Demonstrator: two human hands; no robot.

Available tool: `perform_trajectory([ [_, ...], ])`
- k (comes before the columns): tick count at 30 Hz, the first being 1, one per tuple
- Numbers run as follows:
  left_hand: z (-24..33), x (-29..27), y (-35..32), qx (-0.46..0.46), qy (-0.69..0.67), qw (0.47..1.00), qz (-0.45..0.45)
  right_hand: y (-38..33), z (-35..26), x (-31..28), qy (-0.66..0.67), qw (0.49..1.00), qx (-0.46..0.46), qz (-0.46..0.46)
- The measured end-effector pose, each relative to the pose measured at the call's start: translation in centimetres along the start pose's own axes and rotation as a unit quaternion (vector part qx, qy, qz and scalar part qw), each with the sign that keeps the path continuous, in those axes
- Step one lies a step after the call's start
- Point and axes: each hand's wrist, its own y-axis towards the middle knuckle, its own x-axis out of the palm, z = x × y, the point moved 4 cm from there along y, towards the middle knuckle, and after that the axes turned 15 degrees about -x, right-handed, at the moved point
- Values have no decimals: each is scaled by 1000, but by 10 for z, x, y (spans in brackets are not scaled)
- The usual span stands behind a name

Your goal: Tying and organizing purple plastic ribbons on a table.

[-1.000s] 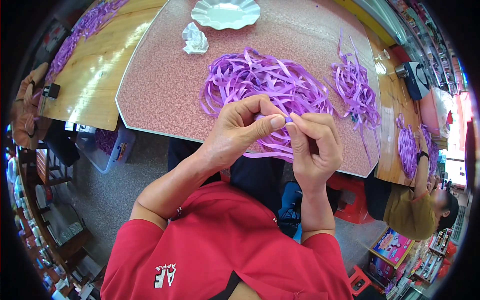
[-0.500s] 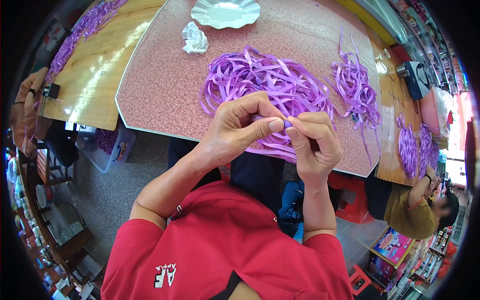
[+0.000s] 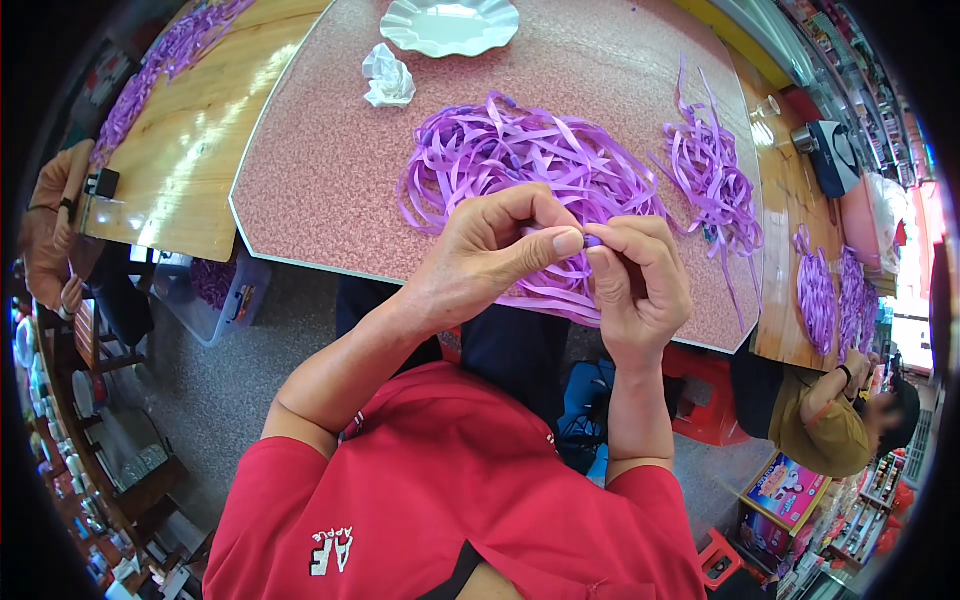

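Both my hands meet over the near edge of the speckled pink table (image 3: 310, 200). My left hand (image 3: 500, 240) pinches a purple ribbon between thumb and forefinger. Fingertip to fingertip with it, my right hand (image 3: 640, 280) pinches a small dark purple piece on the same ribbon (image 3: 592, 241); whether it is a clip or a fold I cannot make out. Just beyond my hands lies a big tangled heap of purple ribbons (image 3: 520, 150), some strands hanging at the table's near edge. A smaller bunch of purple ribbons (image 3: 712, 175) lies to the right.
A white scalloped plate (image 3: 450, 28) and a crumpled white tissue (image 3: 388, 76) rest on the far side. Wooden tables (image 3: 190, 130) adjoin both sides, with more ribbons. People work at left and right. A clear plastic bin (image 3: 212, 300) and a red stool (image 3: 705, 400) stand below.
My hands have shifted slightly to the right, still pinched together. The dark purple piece shows more between my fingertips. The people at both sides have moved their hands.
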Motion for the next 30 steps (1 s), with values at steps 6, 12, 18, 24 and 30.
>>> perform_trajectory([
  [6,-7,9,0,49,67,997,3,-4,0,5,-10,998,-4,64],
  [12,-2,11,-3,117,156,979,59,-6,0,7,7,997,32,76],
  [18,-11,13,-6,148,87,983,58,-1,-8,10,13,998,0,58],
  [24,-5,7,-5,304,203,928,67,-6,-12,7,152,977,121,88],
  [30,8,7,-7,369,274,886,65,7,-23,-2,56,998,-13,41],
])
